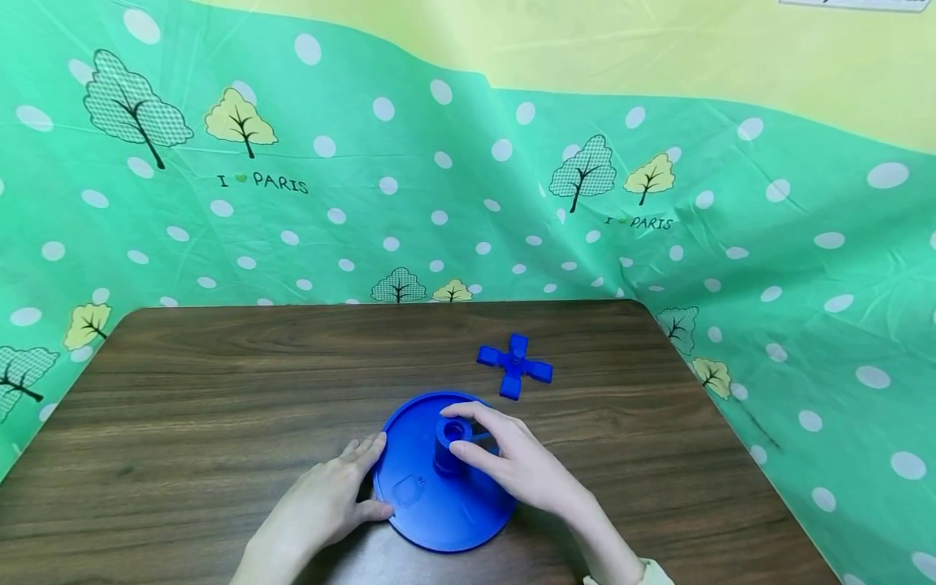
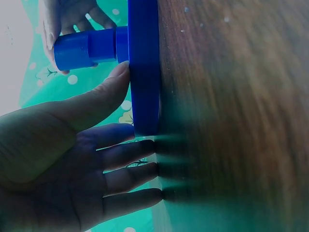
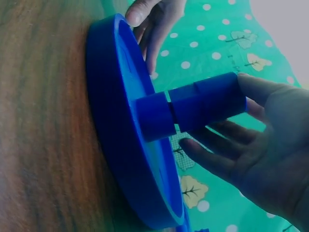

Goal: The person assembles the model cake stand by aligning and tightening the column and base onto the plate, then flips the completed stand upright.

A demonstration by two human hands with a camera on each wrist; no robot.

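Observation:
A round blue plate [image 1: 409,520] with a raised rim lies on the table, with a short blue post [image 3: 155,117] standing at its middle. On top of the post is a hollow blue cylinder [image 1: 454,435], slightly tilted, with a narrow gap at the joint in the right wrist view. My right hand [image 1: 530,467] pinches its upper end between thumb and forefinger, the other fingers spread below. At the plate's left side my left hand [image 1: 325,496] rests its thumb and fairly straight fingers against the rim [image 2: 145,72].
A blue four-armed cross piece [image 1: 515,367] lies on the dark wooden table [image 1: 256,390] beyond the plate, a little to the right. Behind the table hangs a green dotted cloth [image 1: 351,211] printed with trees.

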